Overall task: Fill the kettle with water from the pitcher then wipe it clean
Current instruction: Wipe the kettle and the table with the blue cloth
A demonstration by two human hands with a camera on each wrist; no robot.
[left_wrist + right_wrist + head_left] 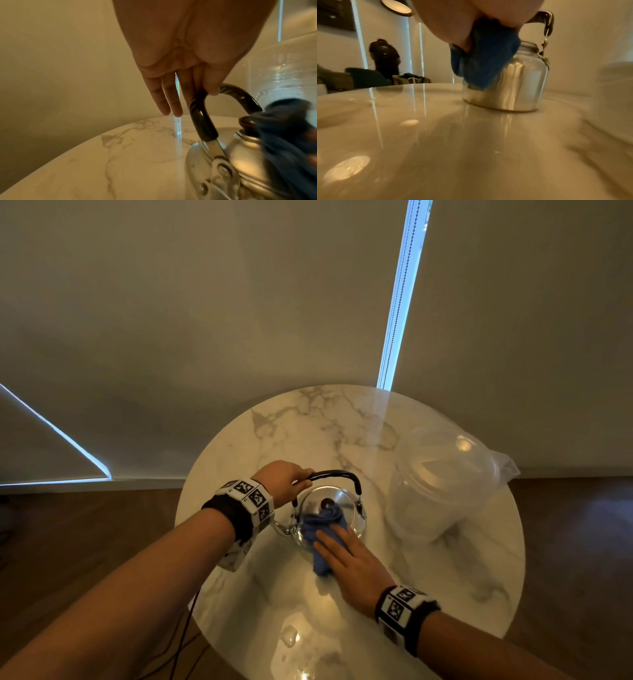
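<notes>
A shiny metal kettle [342,501] with its lid on stands near the middle of the round marble table [308,422]. My left hand [286,479] pinches the left end of the black handle [202,121] between thumb and forefinger, while its other fingers hang straight. With flat fingers, my right hand [349,556] presses a bunched blue cloth [320,529] against the kettle's near side and top. In the right wrist view the cloth [484,60] covers the kettle's [522,83] upper left wall. The spout [281,527] points left, under my left wrist. A clear lidded pitcher [445,484] stands just right of the kettle.
The wall runs close behind the table's far edge. Wood floor [85,525] surrounds the table, with dark cables [185,638] at the lower left. The glossy tabletop in front of the kettle shows lamp reflections [289,637].
</notes>
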